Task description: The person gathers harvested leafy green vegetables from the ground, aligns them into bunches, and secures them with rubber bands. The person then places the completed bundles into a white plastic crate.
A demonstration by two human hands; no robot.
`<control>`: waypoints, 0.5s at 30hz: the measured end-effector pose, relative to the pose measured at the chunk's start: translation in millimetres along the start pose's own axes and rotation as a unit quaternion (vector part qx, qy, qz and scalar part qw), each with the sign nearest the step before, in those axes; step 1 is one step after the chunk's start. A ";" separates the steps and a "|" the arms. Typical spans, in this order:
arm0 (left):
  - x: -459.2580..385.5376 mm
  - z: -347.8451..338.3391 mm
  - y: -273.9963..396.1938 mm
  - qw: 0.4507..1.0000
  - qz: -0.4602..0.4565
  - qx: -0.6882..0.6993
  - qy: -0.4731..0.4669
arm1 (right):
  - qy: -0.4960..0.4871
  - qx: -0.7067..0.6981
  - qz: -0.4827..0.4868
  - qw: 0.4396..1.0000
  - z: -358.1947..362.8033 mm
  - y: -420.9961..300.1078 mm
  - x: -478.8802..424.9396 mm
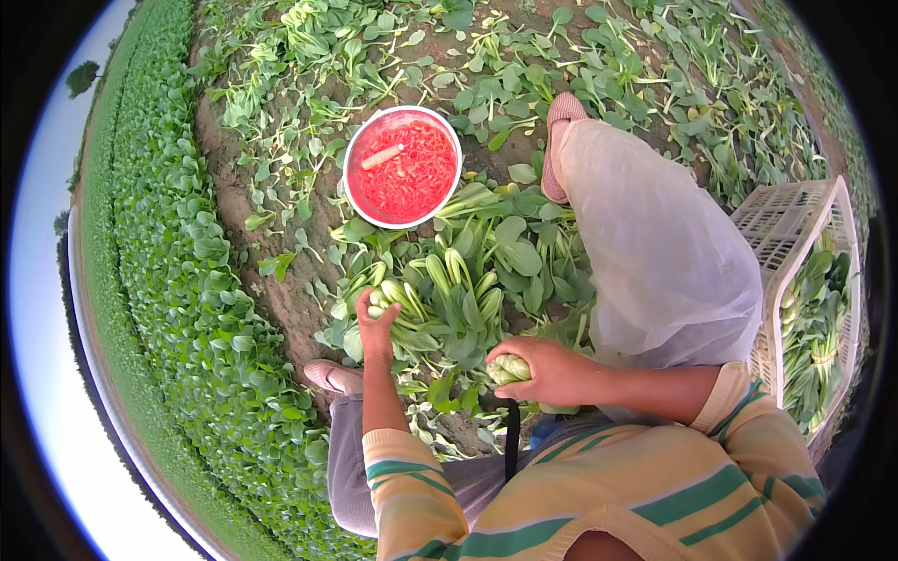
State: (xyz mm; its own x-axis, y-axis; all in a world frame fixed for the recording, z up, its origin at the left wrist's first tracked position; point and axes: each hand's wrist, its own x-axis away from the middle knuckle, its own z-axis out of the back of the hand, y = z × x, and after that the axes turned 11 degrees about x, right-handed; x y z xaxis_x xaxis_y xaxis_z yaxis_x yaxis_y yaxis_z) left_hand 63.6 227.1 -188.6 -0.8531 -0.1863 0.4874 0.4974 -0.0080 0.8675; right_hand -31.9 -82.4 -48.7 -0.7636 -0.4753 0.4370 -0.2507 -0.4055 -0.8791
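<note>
Near the middle of the view, my left hand (377, 319) is closed around the pale stem bases of some leafy greens (396, 298), which look like bok choy. Their leaves rest on the pile of cut greens (477, 294) on the ground. Closer to my body and to the right, my right hand (544, 370) grips a bunch of pale green stem bases (508, 369); the leaves of this bunch are mostly hidden. Beyond the pile stands a white-rimmed basin (349, 193) full of red rubber bands (421, 168), with a light cylindrical object (382, 156) lying on them.
A white plastic crate (772, 280) at the right holds greens, some banded. Dense rows of growing greens (210, 301) run along the left. Cut plants and loose leaves (617, 56) lie scattered over the soil ahead. My feet are either side of the pile.
</note>
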 end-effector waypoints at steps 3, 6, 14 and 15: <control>48.7 13.0 18.6 0.999 -0.033 0.033 -0.008 | 0.058 0.016 0.024 0.998 -4.2 -0.5 -0.1; 102.7 7.5 44.4 0.995 -0.093 0.027 -0.033 | 0.159 0.069 0.100 0.980 -8.7 -3.1 -4.3; 228.7 -42.9 104.4 0.970 -0.208 -0.010 -0.129 | 0.204 0.043 0.208 0.956 -15.6 -44.1 10.4; 234.0 -40.6 103.6 0.971 -0.210 -0.023 -0.116 | 0.198 0.047 0.210 0.956 -16.7 -47.9 15.6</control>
State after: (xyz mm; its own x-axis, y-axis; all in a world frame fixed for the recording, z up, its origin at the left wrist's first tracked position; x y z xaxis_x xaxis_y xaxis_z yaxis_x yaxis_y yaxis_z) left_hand -78.1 142.7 11.3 -0.9919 0.0698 0.1064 0.1008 -0.0793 0.9917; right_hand -41.7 -57.4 -3.0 -0.9556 -0.2855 -0.0728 0.1669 -0.3209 -0.9323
